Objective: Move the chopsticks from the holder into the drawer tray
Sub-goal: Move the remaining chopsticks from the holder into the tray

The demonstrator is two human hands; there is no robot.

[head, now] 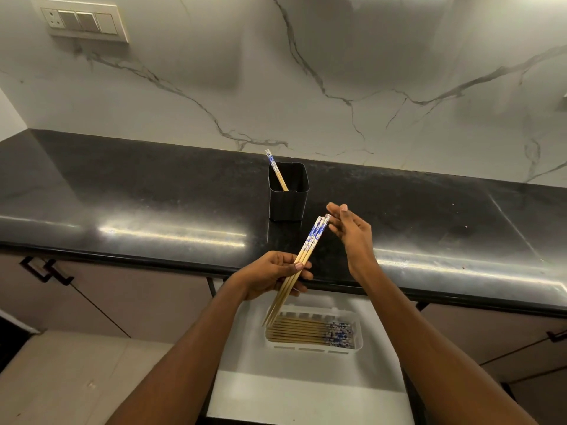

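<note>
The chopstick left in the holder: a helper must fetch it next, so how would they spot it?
On the black countertop stands a square black holder. The chopstick leans in its left corner, blue-patterned end up, the only one neither held nor in the tray.

Both forearms bare, reaching in from near edge, converging toward centre. Left hand (273,273) palm up-ish, thumb pressed across fingers, pinching shut on a bundle of chopsticks (302,259) at mid-length. Right hand (349,231) higher and farther, wrist bent, fingers loosely spread and slightly curled, fingertips (333,223) just touching top ends of the bundle, not gripping.
</note>
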